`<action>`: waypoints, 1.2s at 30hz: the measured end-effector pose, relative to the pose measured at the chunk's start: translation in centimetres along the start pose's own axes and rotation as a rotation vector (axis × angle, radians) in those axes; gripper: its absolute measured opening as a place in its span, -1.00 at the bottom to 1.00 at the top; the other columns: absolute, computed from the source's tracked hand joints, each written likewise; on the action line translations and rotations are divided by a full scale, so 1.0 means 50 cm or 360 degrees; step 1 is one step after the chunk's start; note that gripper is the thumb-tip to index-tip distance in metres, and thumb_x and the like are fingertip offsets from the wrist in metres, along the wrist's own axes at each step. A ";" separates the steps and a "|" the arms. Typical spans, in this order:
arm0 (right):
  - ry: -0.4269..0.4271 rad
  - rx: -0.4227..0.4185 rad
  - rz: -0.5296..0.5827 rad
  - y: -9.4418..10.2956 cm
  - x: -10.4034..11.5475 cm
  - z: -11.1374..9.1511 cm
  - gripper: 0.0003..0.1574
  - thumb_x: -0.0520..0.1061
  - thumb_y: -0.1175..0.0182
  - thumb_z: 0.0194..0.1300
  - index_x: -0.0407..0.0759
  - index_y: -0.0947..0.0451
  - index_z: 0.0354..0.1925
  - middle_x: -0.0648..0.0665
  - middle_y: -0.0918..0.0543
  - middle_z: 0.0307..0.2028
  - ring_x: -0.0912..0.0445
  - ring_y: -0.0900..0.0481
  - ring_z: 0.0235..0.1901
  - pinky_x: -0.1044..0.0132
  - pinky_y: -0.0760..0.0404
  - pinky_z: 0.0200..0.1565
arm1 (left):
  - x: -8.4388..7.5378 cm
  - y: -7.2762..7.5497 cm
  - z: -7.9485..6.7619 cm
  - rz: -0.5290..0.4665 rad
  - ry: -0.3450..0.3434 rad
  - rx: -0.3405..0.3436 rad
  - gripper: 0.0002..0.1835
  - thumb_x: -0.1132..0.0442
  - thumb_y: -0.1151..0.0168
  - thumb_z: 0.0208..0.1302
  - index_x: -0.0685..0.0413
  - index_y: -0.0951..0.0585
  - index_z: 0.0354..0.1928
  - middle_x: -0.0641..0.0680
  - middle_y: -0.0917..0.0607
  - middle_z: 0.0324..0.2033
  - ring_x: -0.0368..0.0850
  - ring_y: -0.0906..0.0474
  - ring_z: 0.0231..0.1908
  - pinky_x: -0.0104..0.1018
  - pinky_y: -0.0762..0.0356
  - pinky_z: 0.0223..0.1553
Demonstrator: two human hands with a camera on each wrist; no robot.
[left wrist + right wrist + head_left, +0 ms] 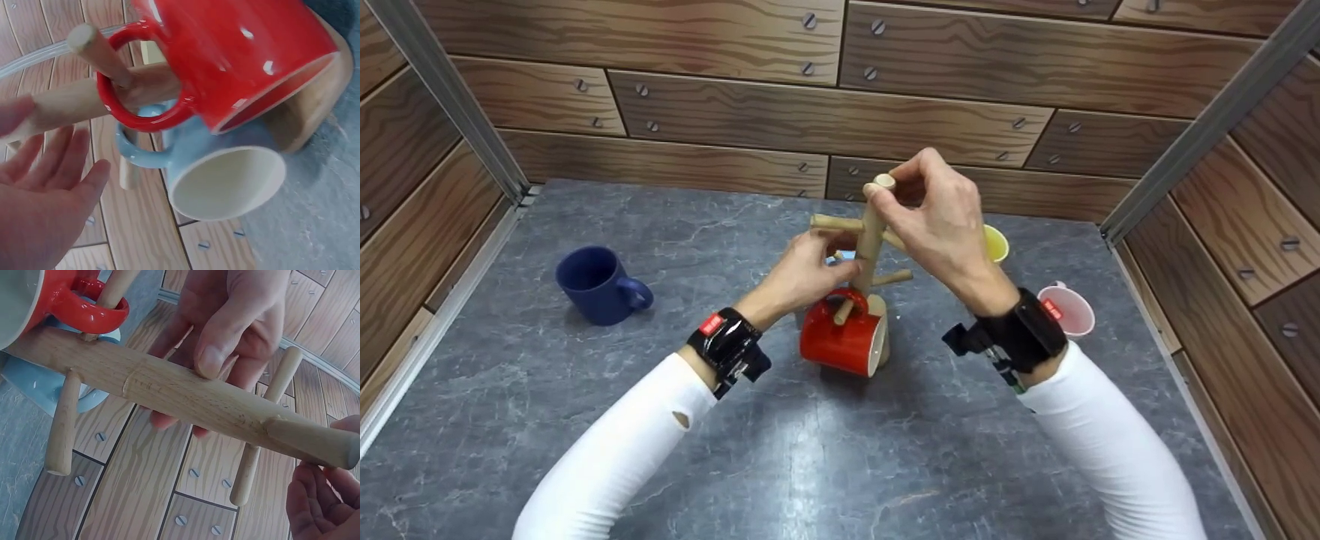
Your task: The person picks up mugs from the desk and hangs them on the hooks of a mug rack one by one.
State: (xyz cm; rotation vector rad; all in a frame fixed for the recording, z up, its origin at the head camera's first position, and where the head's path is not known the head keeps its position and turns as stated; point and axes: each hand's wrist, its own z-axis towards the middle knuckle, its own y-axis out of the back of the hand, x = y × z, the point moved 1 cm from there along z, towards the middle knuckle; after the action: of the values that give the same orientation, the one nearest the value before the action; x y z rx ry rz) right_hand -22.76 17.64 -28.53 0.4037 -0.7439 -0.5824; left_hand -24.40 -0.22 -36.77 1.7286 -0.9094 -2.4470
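A wooden mug tree (870,244) with several pegs stands in the middle of the table. My right hand (941,217) pinches the top of its post between thumb and fingers. Lower down, my left hand (810,266) holds the same post, thumb on the near side and fingers behind. The red mug (840,341) hangs by its handle from a low front peg, its mouth facing right. Behind it, a light blue mug (185,146) hangs on another low peg in the left wrist view; the head view hides most of it.
A dark blue mug (592,289) stands upright at the left, handle to the right. To the right are a pink mug (1069,309) and a yellow mug (996,244), both partly covered by my right arm. Wood-patterned walls (720,112) close in the grey table (675,480).
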 end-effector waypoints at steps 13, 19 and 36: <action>0.0028 0.0125 0.0167 0.008 -0.003 0.003 -0.72 -0.18 -0.28 0.44 -0.30 -0.70 0.03 -0.10 -0.76 -0.16 0.16 -0.71 -0.21 0.35 -0.70 -0.12 | 0.036 -0.019 -0.090 0.0530 -0.0470 0.0009 -0.75 0.16 -0.55 0.21 0.07 -0.65 -0.24 0.03 -0.56 -0.16 -0.03 -0.55 -0.16 -0.25 -0.59 -0.15; 0.0085 0.0113 0.0121 0.007 -0.005 0.003 -0.75 -0.18 -0.28 0.45 -0.32 -0.73 -0.02 -0.11 -0.78 -0.23 0.13 -0.72 -0.28 0.38 -0.69 -0.19 | 0.043 -0.025 -0.099 0.0572 -0.0591 -0.0003 -0.90 0.31 -0.49 0.25 0.12 -0.72 -0.29 0.04 -0.64 -0.24 -0.12 -0.63 -0.21 -0.34 -0.67 -0.16; 0.0049 0.0026 0.0052 0.016 -0.012 -0.002 -0.75 -0.10 -0.41 0.35 -0.28 -0.69 -0.18 -0.09 -0.75 -0.33 0.17 -0.68 -0.36 0.46 -0.64 -0.27 | 0.075 0.007 -0.097 0.0446 -0.0565 -0.0201 -0.93 0.46 -0.48 0.20 0.22 -0.74 -0.34 0.09 -0.64 -0.32 -0.07 -0.70 -0.26 -0.38 -0.72 -0.25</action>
State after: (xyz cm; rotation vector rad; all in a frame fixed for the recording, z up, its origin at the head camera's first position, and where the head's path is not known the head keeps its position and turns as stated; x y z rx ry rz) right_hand -22.77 18.64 -28.46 0.4140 -0.7246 -0.5387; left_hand -21.78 -3.93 -40.89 1.0623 -0.9213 -2.5900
